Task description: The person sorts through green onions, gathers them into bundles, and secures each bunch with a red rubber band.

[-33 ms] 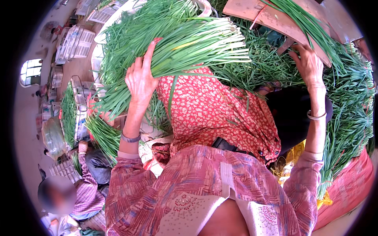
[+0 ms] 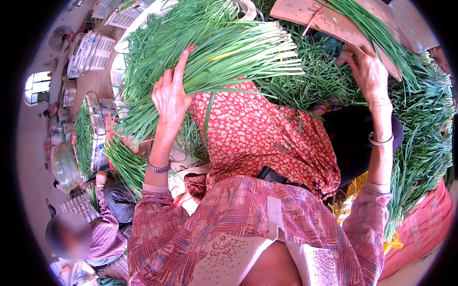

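My left hand (image 2: 171, 97) is closed around a thick bunch of garlic chives (image 2: 243, 55), held above my lap with the pale stem ends to the right and the green leaves to the left. A red covering shows on the index fingertip. My right hand (image 2: 371, 74) is beside the edge of a reddish-brown wooden board (image 2: 305, 14), its fingers bent and apart, with nothing visible in them. Below it lie loose chive leaves (image 2: 315, 81). Another bunch of chives (image 2: 365, 26) lies across the board.
More chives are heaped along the right, above a red sack (image 2: 424, 224). A white tub (image 2: 117, 71) stands behind the held bunch. At the left sit crates (image 2: 95, 52), a clear bag (image 2: 66, 164) and another person in a striped purple sleeve (image 2: 107, 233).
My right hand has shifted slightly left and upward beside the board. My left hand and its bunch of garlic chives stay in place.
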Action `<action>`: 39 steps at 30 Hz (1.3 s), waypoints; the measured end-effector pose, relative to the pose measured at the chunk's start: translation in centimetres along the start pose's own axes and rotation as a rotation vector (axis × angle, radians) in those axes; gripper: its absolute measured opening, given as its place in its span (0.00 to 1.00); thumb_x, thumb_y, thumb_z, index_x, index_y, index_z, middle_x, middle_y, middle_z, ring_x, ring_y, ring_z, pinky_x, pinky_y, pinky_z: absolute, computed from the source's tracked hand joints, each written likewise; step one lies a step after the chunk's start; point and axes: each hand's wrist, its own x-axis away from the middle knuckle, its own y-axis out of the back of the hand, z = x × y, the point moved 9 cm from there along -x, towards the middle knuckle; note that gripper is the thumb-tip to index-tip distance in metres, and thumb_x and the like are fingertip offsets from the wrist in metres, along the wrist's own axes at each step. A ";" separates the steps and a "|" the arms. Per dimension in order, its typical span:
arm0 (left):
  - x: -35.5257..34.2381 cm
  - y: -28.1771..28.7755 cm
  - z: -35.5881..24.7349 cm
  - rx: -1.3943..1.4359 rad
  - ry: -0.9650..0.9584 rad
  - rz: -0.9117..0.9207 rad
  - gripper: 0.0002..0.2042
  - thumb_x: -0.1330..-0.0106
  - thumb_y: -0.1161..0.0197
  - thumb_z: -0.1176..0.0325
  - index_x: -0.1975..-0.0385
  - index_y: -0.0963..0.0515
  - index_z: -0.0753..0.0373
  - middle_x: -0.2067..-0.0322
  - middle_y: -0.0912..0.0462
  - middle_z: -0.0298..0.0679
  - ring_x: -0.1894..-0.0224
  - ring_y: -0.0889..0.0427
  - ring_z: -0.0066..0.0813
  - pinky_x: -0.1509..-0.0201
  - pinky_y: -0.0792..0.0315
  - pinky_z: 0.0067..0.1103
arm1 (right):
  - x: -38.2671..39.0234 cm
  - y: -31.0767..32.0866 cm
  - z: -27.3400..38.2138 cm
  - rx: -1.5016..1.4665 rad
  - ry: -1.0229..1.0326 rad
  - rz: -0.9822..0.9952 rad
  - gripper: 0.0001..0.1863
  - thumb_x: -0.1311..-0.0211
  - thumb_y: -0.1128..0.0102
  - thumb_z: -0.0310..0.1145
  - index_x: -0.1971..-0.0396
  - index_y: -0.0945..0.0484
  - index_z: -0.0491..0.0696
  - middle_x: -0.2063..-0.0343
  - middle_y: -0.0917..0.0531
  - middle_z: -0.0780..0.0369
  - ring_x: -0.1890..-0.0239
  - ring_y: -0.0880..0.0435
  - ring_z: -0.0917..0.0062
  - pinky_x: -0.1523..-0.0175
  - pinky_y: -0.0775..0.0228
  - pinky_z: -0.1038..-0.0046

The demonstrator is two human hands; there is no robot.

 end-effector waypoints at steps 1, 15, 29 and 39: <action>-0.1 -0.1 -0.1 0.000 -0.002 0.000 0.48 0.58 0.23 0.62 0.31 0.39 0.42 0.66 0.21 0.41 0.66 0.18 0.46 0.61 0.24 0.36 | -1.1 1.4 3.9 -0.226 0.104 -0.085 0.07 0.38 0.38 0.39 0.63 0.18 0.54 0.68 0.17 0.62 0.67 0.16 0.64 0.63 0.22 0.67; 0.1 0.1 -0.1 0.024 -0.048 -0.057 0.47 0.58 0.23 0.61 0.31 0.38 0.42 0.64 0.22 0.41 0.64 0.19 0.45 0.57 0.25 0.35 | -4.7 -1.9 15.6 -0.818 0.294 -0.092 0.06 0.35 0.42 0.34 0.63 0.24 0.48 0.70 0.17 0.57 0.65 0.16 0.60 0.61 0.24 0.64; 0.4 -0.3 0.0 0.062 -0.063 -0.033 0.42 0.56 0.27 0.68 0.34 0.32 0.41 0.52 0.22 0.37 0.55 0.20 0.40 0.48 0.27 0.34 | -7.7 -1.7 11.7 -0.514 0.299 0.038 0.20 0.35 0.42 0.50 0.54 0.20 0.52 0.56 0.17 0.55 0.52 0.18 0.56 0.47 0.27 0.59; -0.1 -0.2 -0.1 0.127 -0.065 -0.047 0.45 0.59 0.28 0.74 0.33 0.33 0.42 0.49 0.22 0.39 0.54 0.20 0.41 0.47 0.27 0.35 | -10.5 -6.7 15.7 -0.867 0.207 0.133 0.12 0.34 0.42 0.38 0.58 0.23 0.46 0.72 0.17 0.53 0.63 0.15 0.60 0.59 0.25 0.62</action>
